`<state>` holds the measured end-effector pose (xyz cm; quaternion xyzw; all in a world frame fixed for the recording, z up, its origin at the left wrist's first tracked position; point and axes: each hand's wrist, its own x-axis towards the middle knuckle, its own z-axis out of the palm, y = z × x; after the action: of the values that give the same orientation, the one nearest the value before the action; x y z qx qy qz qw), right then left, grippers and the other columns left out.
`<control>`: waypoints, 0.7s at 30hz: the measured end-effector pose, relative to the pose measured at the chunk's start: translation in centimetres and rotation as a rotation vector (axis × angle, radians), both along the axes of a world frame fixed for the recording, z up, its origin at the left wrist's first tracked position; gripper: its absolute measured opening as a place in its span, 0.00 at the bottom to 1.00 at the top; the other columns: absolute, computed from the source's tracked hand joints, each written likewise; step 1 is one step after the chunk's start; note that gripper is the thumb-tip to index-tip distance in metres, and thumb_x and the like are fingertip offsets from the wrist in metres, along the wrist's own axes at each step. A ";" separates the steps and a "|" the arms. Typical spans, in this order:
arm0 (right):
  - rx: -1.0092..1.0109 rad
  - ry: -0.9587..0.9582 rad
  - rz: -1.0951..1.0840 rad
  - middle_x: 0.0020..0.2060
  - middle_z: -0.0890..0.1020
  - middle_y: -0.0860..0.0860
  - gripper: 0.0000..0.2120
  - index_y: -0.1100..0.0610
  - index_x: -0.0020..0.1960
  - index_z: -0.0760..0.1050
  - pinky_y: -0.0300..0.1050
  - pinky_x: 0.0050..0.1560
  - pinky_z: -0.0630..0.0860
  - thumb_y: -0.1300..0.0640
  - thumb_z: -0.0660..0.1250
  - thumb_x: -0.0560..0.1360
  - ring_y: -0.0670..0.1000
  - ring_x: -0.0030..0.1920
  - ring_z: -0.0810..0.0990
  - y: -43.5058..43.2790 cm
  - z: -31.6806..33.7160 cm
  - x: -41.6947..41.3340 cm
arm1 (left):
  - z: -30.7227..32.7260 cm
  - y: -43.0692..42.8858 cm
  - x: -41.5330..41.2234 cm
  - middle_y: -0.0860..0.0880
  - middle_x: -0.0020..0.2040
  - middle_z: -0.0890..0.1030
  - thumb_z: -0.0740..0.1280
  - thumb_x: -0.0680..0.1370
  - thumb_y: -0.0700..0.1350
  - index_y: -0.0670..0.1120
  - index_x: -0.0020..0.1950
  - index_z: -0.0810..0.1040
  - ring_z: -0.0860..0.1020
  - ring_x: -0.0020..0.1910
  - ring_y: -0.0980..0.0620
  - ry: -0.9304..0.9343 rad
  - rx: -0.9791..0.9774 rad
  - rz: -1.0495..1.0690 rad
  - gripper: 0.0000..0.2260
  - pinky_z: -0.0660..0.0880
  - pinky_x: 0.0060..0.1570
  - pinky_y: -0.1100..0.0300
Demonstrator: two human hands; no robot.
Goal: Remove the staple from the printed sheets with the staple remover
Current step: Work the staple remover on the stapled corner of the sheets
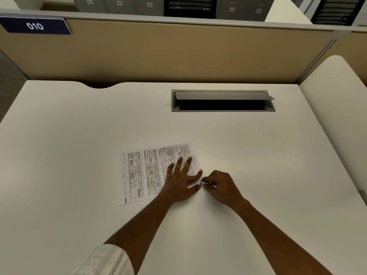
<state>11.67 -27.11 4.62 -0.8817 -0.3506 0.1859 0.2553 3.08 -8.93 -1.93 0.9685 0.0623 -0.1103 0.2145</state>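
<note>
The printed sheets lie flat on the white desk, a little left of centre. My left hand presses down on their right part with fingers spread straight. Just to its right, my right hand is curled round a small metal staple remover. The tool's tip meets the near right corner of the sheets, between my left thumb and index finger. The staple itself is too small to make out.
An open grey cable hatch is set into the desk at the back right. A beige partition with a blue "010" sign runs behind the desk. Grey numbered lockers stand beyond it.
</note>
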 end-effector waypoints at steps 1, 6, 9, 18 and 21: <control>0.035 0.036 -0.047 0.42 0.85 0.55 0.08 0.55 0.54 0.86 0.47 0.45 0.78 0.58 0.73 0.76 0.54 0.43 0.82 0.0 0.0 0.0 | 0.0 0.0 0.0 0.49 0.85 0.40 0.57 0.81 0.67 0.68 0.78 0.61 0.36 0.82 0.40 0.006 -0.003 0.000 0.25 0.37 0.77 0.38; 0.048 0.063 -0.102 0.45 0.86 0.55 0.08 0.57 0.54 0.86 0.50 0.48 0.80 0.58 0.73 0.76 0.54 0.46 0.83 0.0 -0.1 0.5 | 0.2 0.0 0.1 0.49 0.85 0.40 0.58 0.81 0.66 0.68 0.78 0.61 0.35 0.82 0.41 0.018 -0.010 0.002 0.25 0.37 0.77 0.37; -0.065 -0.057 0.028 0.47 0.85 0.53 0.10 0.53 0.57 0.85 0.49 0.47 0.79 0.58 0.70 0.77 0.54 0.48 0.82 -0.3 0.1 0.3 | 0.1 0.1 0.1 0.49 0.85 0.40 0.58 0.81 0.66 0.68 0.78 0.61 0.35 0.82 0.41 0.023 -0.015 0.002 0.25 0.36 0.77 0.38; -0.052 -0.174 0.085 0.48 0.84 0.53 0.10 0.53 0.58 0.85 0.50 0.47 0.76 0.57 0.69 0.78 0.56 0.49 0.80 -0.2 0.0 -0.5 | 0.3 0.1 0.1 0.48 0.85 0.40 0.57 0.82 0.65 0.68 0.78 0.60 0.35 0.82 0.40 0.025 -0.013 -0.002 0.24 0.37 0.77 0.36; -0.045 -0.157 0.073 0.48 0.84 0.53 0.10 0.54 0.58 0.84 0.50 0.47 0.76 0.57 0.69 0.79 0.55 0.50 0.80 -0.2 -0.2 -0.5 | 0.4 0.1 0.0 0.49 0.85 0.40 0.57 0.82 0.65 0.68 0.78 0.60 0.35 0.82 0.40 0.022 -0.005 -0.004 0.24 0.38 0.77 0.36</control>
<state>11.19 -27.32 4.38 -0.8857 -0.3972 0.1334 0.2001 3.11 -8.85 -1.55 0.9668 0.0627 -0.1213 0.2158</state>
